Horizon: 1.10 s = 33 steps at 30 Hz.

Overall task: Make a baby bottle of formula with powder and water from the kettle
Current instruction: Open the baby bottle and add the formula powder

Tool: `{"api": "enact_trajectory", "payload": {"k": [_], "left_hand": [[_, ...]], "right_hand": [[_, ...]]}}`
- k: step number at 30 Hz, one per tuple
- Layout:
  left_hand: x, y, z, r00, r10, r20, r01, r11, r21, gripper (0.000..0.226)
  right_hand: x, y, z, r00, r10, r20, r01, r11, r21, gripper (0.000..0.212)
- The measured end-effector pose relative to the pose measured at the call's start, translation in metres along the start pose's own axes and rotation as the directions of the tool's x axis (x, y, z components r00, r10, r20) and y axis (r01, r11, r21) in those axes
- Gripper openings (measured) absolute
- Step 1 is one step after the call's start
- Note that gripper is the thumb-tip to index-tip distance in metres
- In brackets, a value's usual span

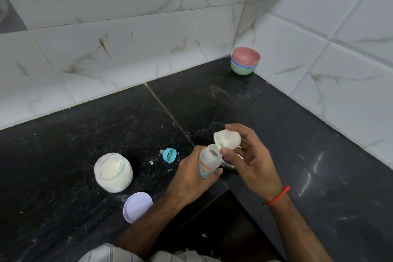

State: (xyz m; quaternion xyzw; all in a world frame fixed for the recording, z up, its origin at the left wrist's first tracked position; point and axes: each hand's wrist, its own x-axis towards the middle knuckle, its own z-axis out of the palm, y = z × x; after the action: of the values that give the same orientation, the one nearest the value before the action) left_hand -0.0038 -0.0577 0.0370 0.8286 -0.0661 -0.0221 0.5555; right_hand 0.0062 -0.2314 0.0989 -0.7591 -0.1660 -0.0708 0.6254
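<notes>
Your left hand (pixel 192 178) gripped the small clear plastic baby bottle (pixel 208 160) round its body, held above the black stone table (pixel 85 134). Your right hand (pixel 248 155) pinched a white powder scoop (pixel 227 139), tipped at the bottle's mouth. Bottle likely light, smooth, slippery; hold mid-body. Open glass powder jar (pixel 113 172) sat left of your left hand.

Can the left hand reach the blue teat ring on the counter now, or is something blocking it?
Probably not yet. The path is open: the teat ring lies on bare counter just beyond the left hand. But that hand grips the bottle while the right hand tips a scoop over it.
</notes>
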Motion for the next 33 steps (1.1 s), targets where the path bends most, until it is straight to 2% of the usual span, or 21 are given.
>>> {"api": "enact_trajectory", "payload": {"k": [3,7,11,14,17,21,24,28,31,33], "left_hand": [[0.001,0.001,0.000,1.000,0.011,-0.008,-0.011,1.000,-0.004,0.055],[0.001,-0.003,-0.001,1.000,0.018,-0.011,-0.019,1.000,-0.017,0.057],[0.000,-0.003,-0.002,1.000,0.019,-0.005,-0.019,1.000,-0.006,0.057],[0.001,-0.003,-0.002,1.000,0.015,-0.008,-0.015,0.999,-0.035,0.057],[0.003,-0.003,-0.002,1.000,0.013,0.004,-0.013,1.000,-0.022,0.058],[0.005,-0.006,-0.002,1.000,0.010,-0.007,-0.011,0.999,-0.037,0.059],[0.006,-0.008,-0.001,1.000,0.015,-0.003,-0.015,1.000,-0.015,0.057],[0.007,-0.013,0.000,0.999,0.033,-0.030,-0.034,0.999,-0.032,0.056],[0.009,-0.014,-0.001,0.999,0.037,-0.009,-0.037,0.999,-0.001,0.056],[0.010,-0.015,-0.002,0.999,0.028,-0.017,-0.028,1.000,-0.013,0.054]], "right_hand": [[-0.004,0.000,0.004,0.994,-0.111,-0.005,0.110,0.989,-0.098,0.052],[-0.005,0.003,0.005,0.981,-0.172,0.088,0.188,0.958,-0.217,0.042],[-0.005,-0.003,0.007,0.957,-0.284,0.050,0.285,0.908,-0.306,0.036],[0.000,-0.004,0.005,0.936,-0.295,0.191,0.346,0.864,-0.366,0.037],[0.001,-0.003,0.005,0.926,-0.354,0.134,0.378,0.844,-0.381,0.033],[0.002,-0.004,0.007,0.925,-0.318,0.207,0.375,0.852,-0.365,0.036],[0.001,-0.004,0.008,0.916,-0.390,0.092,0.393,0.832,-0.392,0.033],[0.005,-0.004,0.008,0.922,-0.331,0.199,0.383,0.851,-0.359,0.039],[0.005,-0.002,0.007,0.919,-0.380,0.108,0.391,0.832,-0.393,0.038],[0.007,0.001,0.007,0.936,-0.313,0.159,0.351,0.865,-0.359,0.040]]}}
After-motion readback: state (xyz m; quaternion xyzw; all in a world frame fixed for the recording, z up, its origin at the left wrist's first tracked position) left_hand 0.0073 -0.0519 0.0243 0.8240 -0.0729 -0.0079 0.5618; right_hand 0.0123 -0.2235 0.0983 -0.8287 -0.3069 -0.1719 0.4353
